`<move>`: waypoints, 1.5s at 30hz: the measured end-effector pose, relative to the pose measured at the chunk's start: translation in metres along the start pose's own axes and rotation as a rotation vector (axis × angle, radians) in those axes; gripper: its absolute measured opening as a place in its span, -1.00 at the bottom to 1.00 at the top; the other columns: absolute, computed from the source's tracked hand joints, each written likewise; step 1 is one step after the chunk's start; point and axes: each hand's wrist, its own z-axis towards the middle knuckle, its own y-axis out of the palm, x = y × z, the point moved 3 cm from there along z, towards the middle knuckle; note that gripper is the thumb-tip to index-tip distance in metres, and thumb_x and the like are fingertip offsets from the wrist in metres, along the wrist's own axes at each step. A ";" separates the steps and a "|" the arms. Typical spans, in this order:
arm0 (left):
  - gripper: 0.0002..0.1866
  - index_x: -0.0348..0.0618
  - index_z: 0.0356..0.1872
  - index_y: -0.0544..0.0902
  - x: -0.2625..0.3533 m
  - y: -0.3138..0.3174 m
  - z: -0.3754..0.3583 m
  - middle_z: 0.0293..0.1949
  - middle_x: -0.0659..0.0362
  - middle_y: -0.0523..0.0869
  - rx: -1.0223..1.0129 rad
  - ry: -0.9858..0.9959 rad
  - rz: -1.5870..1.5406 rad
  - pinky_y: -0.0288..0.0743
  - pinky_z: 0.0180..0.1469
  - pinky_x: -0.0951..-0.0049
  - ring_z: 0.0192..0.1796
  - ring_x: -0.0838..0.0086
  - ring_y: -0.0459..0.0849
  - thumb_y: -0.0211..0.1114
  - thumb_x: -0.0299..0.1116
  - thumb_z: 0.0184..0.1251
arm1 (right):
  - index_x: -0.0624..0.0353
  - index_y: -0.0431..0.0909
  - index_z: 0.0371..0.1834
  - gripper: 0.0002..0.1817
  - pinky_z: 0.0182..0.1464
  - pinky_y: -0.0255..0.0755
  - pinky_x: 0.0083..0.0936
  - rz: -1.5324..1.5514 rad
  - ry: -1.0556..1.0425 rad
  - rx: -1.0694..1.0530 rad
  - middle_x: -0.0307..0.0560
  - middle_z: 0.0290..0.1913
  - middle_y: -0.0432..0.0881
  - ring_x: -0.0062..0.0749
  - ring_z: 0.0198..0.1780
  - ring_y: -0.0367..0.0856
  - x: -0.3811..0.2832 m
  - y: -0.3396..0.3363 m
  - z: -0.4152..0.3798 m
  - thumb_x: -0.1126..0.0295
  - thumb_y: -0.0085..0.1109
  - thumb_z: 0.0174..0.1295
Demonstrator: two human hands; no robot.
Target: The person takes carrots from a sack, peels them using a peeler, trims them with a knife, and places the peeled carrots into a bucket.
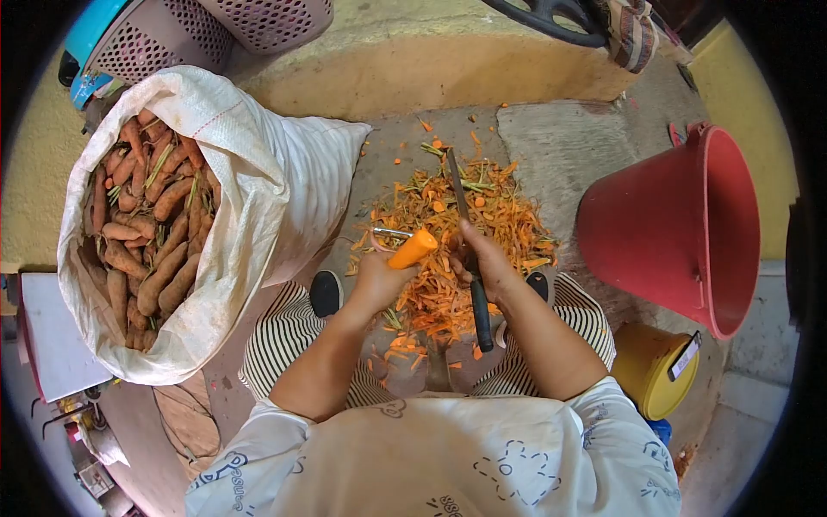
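My left hand [376, 283] is closed around a peeled orange carrot [415, 248], its thick end pointing up and to the right. A small metal-ended tool [393, 233], which looks like a peeler, shows at the fingers of the same hand. My right hand [489, 265] is wrapped around the middle of a knife [459, 185]. The dark blade points away from me, and the black handle sticks out below the hand toward my lap. Beneath both hands lies a wide heap of carrot peelings [431, 297] with cut green tops and ends mixed in.
To the left leans a white sack [319, 164] of unpeeled carrots [159, 233]. A red bucket [646, 220] lies tipped at the right, near a yellow bucket [659, 366] with a phone [686, 356] on it. Perforated baskets [164, 43] stand by the low ledge [431, 82].
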 end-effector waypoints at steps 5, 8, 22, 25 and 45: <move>-0.69 -0.27 -0.34 0.58 -0.004 0.012 -0.002 -0.40 0.02 0.59 0.136 0.339 0.306 0.40 -0.21 0.41 -0.32 0.33 0.55 0.32 -0.33 -0.18 | 0.31 0.33 -0.25 -0.56 -0.56 0.27 -0.66 -0.478 -0.280 0.015 -0.16 -0.54 0.43 -0.58 -0.57 0.39 -0.007 0.022 -0.015 0.21 0.20 -0.07; -0.58 -0.28 -0.24 0.55 0.030 0.004 -0.025 -0.24 -0.02 0.54 0.039 0.338 0.372 0.33 -0.04 0.32 -0.14 0.24 0.48 0.34 -0.30 -0.21 | 0.34 0.32 -0.25 -0.61 -0.49 0.32 -0.64 -0.481 -0.399 0.046 -0.11 -0.45 0.46 -0.55 -0.49 0.43 -0.001 0.014 -0.019 0.37 0.18 -0.13; -0.63 -0.21 -0.21 0.50 0.095 -0.178 -0.098 -0.13 0.03 0.41 0.860 0.622 0.622 0.30 -0.03 0.31 -0.04 0.19 0.37 0.26 -0.30 -0.10 | 0.26 0.40 -0.38 -0.44 -0.58 0.15 -0.65 -0.583 -0.830 1.568 -0.21 -0.60 0.33 -0.53 -0.62 0.26 -0.234 -0.252 -0.327 -0.12 0.10 -0.07; -0.69 -0.22 -0.26 0.55 0.072 -0.253 -0.063 -0.18 -0.04 0.52 0.985 0.386 0.851 0.33 -0.05 0.30 -0.09 0.13 0.45 0.19 -0.30 -0.07 | 0.35 0.35 -0.29 -0.39 -0.37 0.19 -0.59 -0.955 -0.962 1.494 -0.10 -0.48 0.34 -0.46 -0.46 0.24 -0.174 -0.220 -0.306 -0.09 0.10 -0.04; -0.53 -0.28 -0.11 0.48 0.021 -0.326 0.058 -0.08 -0.16 0.47 0.966 0.027 0.755 0.22 0.07 0.25 0.04 0.06 0.38 0.03 -0.07 0.11 | 0.30 0.25 -0.02 -0.34 0.00 0.22 -0.24 -1.634 -0.188 1.207 0.22 -0.03 0.26 0.04 0.01 0.25 0.014 -0.049 -0.241 0.15 0.22 -0.16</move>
